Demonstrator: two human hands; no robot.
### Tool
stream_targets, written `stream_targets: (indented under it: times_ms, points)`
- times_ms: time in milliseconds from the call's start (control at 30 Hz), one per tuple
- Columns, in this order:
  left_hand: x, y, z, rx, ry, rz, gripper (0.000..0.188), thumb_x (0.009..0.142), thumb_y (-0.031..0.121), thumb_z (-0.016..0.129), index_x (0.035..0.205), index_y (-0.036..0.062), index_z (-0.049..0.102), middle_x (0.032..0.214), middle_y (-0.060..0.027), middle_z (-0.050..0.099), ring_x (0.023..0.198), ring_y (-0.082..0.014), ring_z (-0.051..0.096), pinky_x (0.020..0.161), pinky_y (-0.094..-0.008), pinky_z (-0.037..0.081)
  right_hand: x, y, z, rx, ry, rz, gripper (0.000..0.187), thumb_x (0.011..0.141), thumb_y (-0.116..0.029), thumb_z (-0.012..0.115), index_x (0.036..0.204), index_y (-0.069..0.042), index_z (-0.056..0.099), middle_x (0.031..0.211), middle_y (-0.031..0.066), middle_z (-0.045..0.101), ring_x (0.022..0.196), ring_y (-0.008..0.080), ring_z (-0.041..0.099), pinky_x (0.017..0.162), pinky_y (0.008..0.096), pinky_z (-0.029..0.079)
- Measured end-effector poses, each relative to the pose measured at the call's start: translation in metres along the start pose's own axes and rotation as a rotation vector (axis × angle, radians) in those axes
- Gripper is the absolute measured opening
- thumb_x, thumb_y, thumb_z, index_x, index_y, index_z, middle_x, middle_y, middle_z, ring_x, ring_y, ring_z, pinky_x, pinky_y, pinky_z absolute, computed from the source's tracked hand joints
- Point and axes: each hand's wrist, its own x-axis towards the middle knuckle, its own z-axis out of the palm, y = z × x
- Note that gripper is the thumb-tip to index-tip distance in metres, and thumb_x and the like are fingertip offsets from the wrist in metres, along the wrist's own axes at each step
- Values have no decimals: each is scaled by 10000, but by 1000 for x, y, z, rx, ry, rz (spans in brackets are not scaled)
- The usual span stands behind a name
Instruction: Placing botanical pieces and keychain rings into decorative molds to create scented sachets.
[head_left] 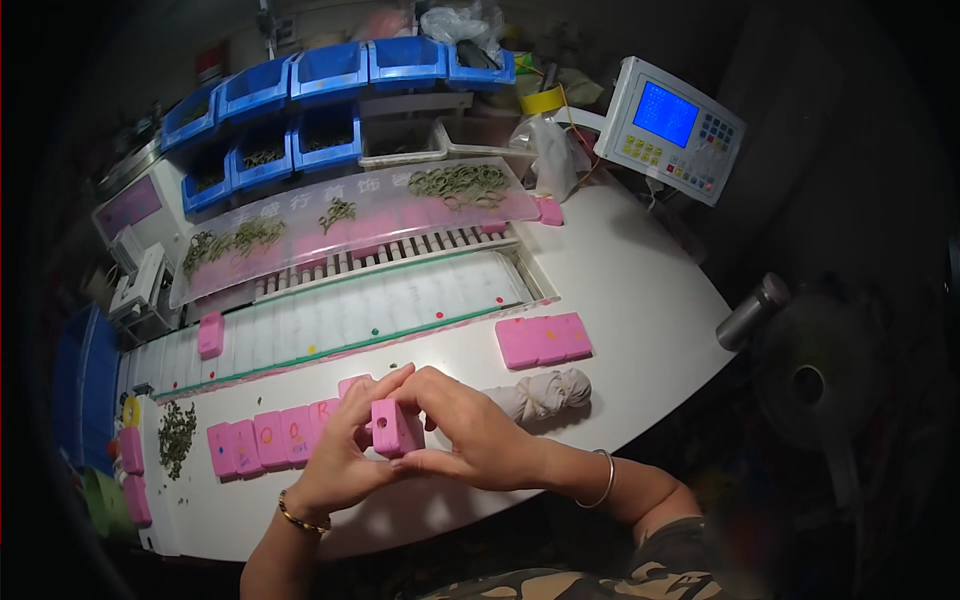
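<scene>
Head view: prob. mid-job, pink mould block [390,430] up in both hands, not set down.
L hand [343,440] curls round its left side, R hand [455,425] pinches the other btwn thumb & fingers; holed end faces cam. Row of pink blocks [268,440] sits laid out left, a separate pink trio [543,341] right; can't tell done vs. to-do. Loose small parts [177,438] lie out, so prob. more left. Hidden: held block's far faces, some L fingertips, row's right end, near end of cloth bundle [556,393] behind R hand. Blue bins' [255,90] contents mostly too dark to ID.
</scene>
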Motion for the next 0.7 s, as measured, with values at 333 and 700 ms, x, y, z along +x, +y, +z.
stream_targets:
  times_ms: [333, 700]
  points:
    - [-9, 9, 4, 175, 32, 38, 892, 744, 132, 838, 1494, 74, 359, 1177, -76, 464, 1082, -191, 529, 924, -327, 498, -2, -7, 10, -26, 13, 56, 571, 810, -233, 772, 1248, -16, 476, 1079, 143, 530, 929, 292, 583, 781, 366, 503]
    - [-20, 2, 7, -192, 51, -67, 801, 766, 67, 813, 1442, 29, 386, 1157, -51, 492, 1101, -134, 529, 918, -268, 483, -10, 3, -12, 64, -201, -17, 563, 901, -109, 663, 1399, -1, 424, 1334, 187, 499, 1179, 276, 554, 910, 352, 502]
